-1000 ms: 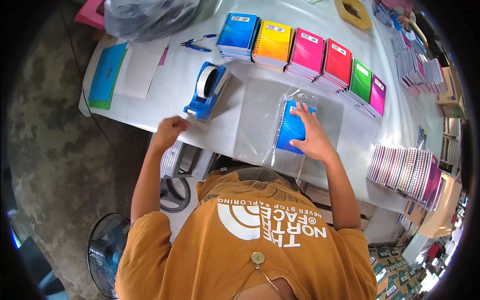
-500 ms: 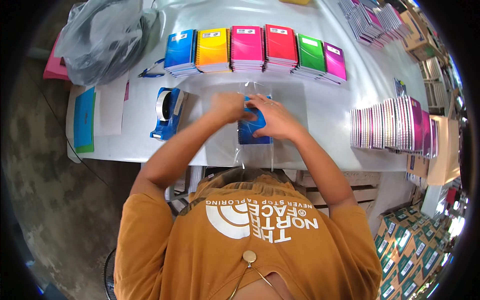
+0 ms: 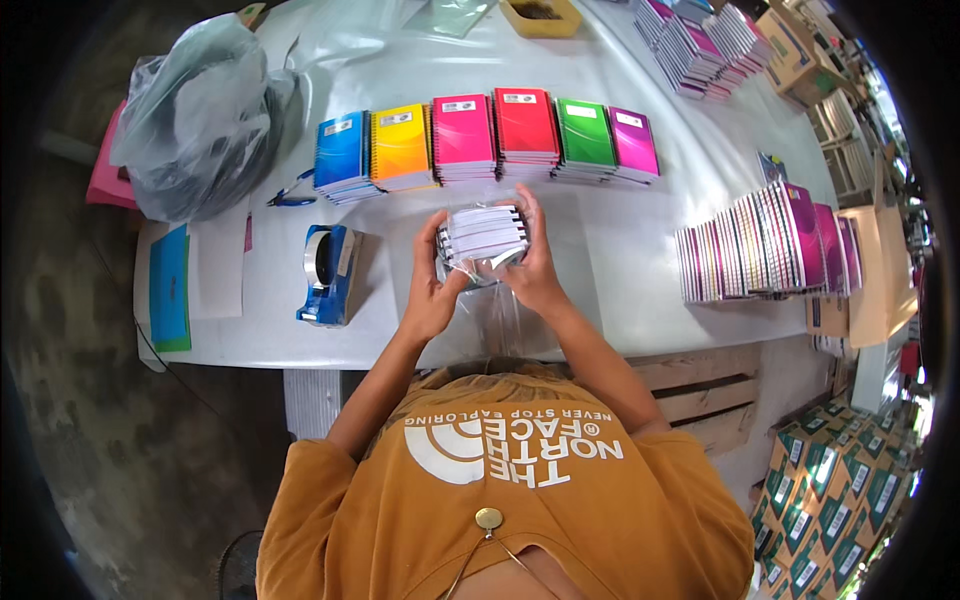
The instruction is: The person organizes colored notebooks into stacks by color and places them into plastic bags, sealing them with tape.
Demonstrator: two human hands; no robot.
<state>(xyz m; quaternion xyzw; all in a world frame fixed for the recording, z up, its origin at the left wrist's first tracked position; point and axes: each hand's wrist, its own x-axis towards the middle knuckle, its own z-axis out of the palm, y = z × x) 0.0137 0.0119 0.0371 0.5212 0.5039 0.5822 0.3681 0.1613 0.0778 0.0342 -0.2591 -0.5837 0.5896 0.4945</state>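
Worker in mustard tee [image 3: 650, 490] grips a plastic-wrapped notebook bundle [image 3: 485, 226] over the near part of a pale counter [image 3: 640, 325], center. L hand [image 3: 430, 288] is half-curled round the bundle's left side, thumb on the near edge; R hand [image 3: 537, 272] mirrors it at right, fingers reaching to the far side. Half a sec. ago the bundle lay flat, blue cover up, both hands over it; now it's tipped w/ page edges showing. Can't tell if it touches the counter. That likely moves the handling from cover to wrap end, where loose clear plastic [image 3: 492, 312] hangs on the near side. Blue tape dispenser [image 3: 330, 275] sits left, untouched; six notebook stacks [image 3: 463, 130], blue thru purple, line up just beyond; cutters [image 3: 292, 190] lie nr the row's left end.
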